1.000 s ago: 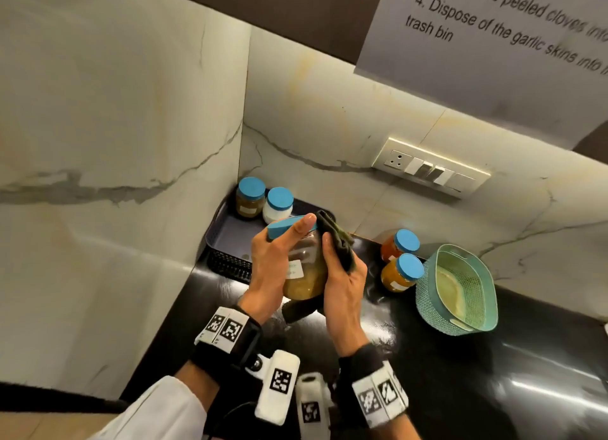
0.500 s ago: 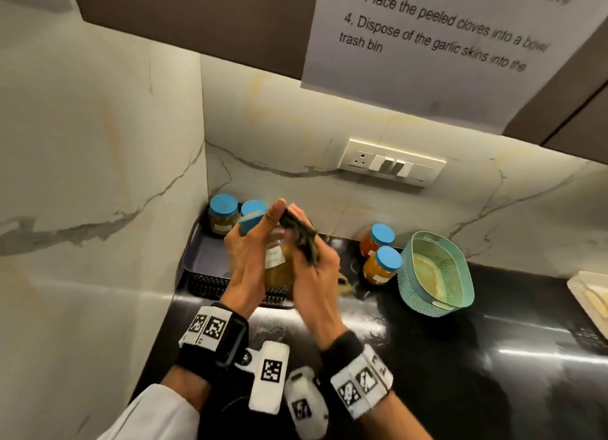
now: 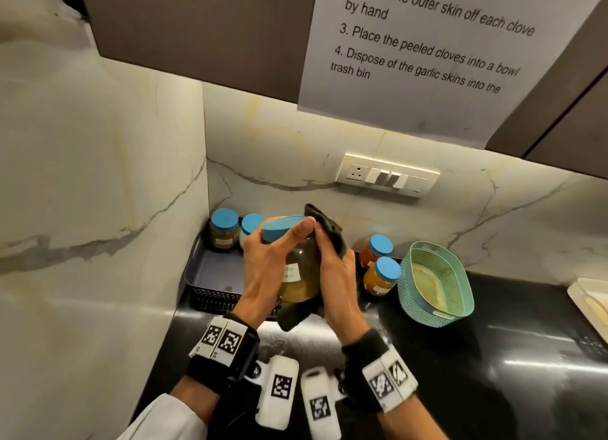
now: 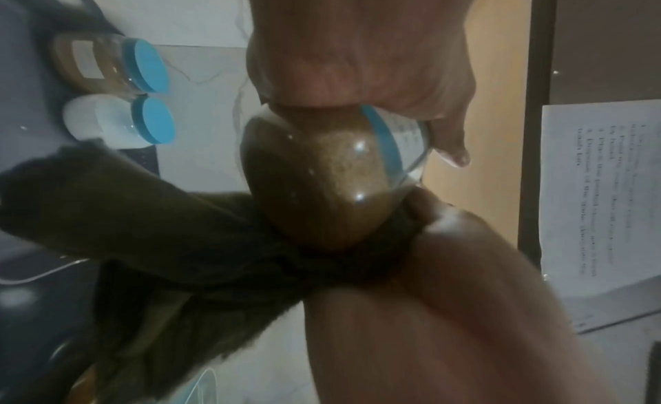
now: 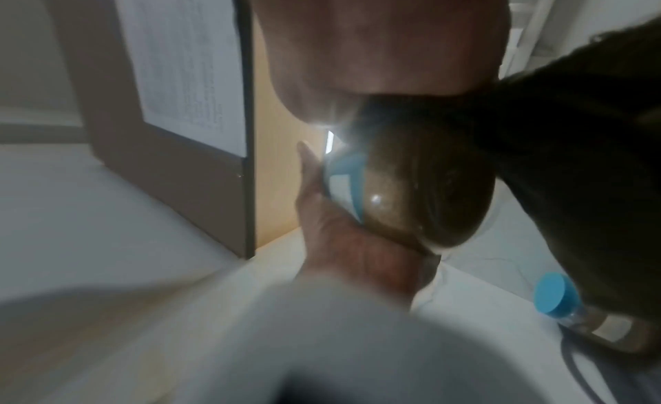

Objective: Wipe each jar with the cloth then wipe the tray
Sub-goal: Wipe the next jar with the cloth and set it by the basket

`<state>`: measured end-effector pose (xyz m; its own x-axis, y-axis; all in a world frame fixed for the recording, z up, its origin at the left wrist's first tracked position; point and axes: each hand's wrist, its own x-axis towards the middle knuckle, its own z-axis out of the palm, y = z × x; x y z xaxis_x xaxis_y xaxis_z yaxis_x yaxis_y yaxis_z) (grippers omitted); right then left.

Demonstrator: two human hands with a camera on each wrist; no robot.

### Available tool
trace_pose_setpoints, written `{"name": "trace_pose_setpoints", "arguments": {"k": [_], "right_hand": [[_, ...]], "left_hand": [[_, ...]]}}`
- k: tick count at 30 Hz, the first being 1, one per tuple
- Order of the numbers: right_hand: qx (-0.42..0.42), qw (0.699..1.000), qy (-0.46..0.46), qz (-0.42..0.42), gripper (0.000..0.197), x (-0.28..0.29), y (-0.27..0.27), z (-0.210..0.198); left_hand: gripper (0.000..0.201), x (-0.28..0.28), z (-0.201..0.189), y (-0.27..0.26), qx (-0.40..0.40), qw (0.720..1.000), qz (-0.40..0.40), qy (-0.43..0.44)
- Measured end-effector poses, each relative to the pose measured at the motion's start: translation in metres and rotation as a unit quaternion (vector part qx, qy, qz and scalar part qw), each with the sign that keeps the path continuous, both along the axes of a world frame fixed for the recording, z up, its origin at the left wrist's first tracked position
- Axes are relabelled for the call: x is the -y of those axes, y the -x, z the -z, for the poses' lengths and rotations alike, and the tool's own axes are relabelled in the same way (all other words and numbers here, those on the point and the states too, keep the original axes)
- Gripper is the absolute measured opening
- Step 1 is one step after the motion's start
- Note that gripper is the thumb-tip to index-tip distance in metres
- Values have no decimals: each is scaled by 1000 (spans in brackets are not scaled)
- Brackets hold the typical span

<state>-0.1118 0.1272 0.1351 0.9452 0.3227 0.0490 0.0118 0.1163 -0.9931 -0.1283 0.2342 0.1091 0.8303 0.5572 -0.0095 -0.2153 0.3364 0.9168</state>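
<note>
Compared with the frame 1 s earlier, the held jar (image 3: 297,268) is seen raised higher against the backsplash, and more of the printed sheet (image 3: 427,51) is brought into the head view. The jar is gripped near its blue lid by the left hand (image 3: 269,262), fingers curled round it, and is held above the counter (image 3: 493,357) in front of the tray (image 3: 210,275). Its long axis is tilted, lid toward the upper left. The dark cloth (image 3: 329,229) is pressed against the jar's side by the right hand (image 3: 335,275), which is closed on it.

From the head view alone, 2 jars in the tray (image 3: 224,227), 2 orange jars on the counter (image 3: 378,262) and a teal basket (image 3: 434,285) are shown. Readable on the sheet: "2. Peel the outer skin off each clove by hand", "3. Place the peeled cloves into a bowl", "4. Dispose of the garlic skins into the trash bin". The jar's white label is not legible.

From the wrist views alone, the jar's rounded base (image 4: 322,189) and the cloth hanging below it (image 4: 161,240) are shown.
</note>
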Motion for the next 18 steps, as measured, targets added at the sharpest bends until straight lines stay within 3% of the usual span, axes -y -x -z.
{"name": "trace_pose_setpoints", "arguments": {"k": [4,7,10,13,14,16,18], "right_hand": [[69,997,-31,11,30,2,27,10],[37,999,-10,-9,20,1,5,-2],[37,999,-2,-1,22,4,13,-2],[84,996,-19,3,52,3,37,13],[81,997,-15,5,51,2,35,12],[57,998,-2,-5,25,2,17,5],[43,999,8,-11,20,2,11,-2]], "left_hand": [[72,-11,-2,-3,11,1000,-5,4],[77,2,3,2,16,1000,-2,-5],[71,2,0,5,13,1000,4,-4],[64,-9,-3,4,14,1000,0,26],[64,-9,-2,4,11,1000,-5,27],[66,-1,0,8,3,1000,-13,21],[67,5,-1,11,1,1000,-13,20]]}}
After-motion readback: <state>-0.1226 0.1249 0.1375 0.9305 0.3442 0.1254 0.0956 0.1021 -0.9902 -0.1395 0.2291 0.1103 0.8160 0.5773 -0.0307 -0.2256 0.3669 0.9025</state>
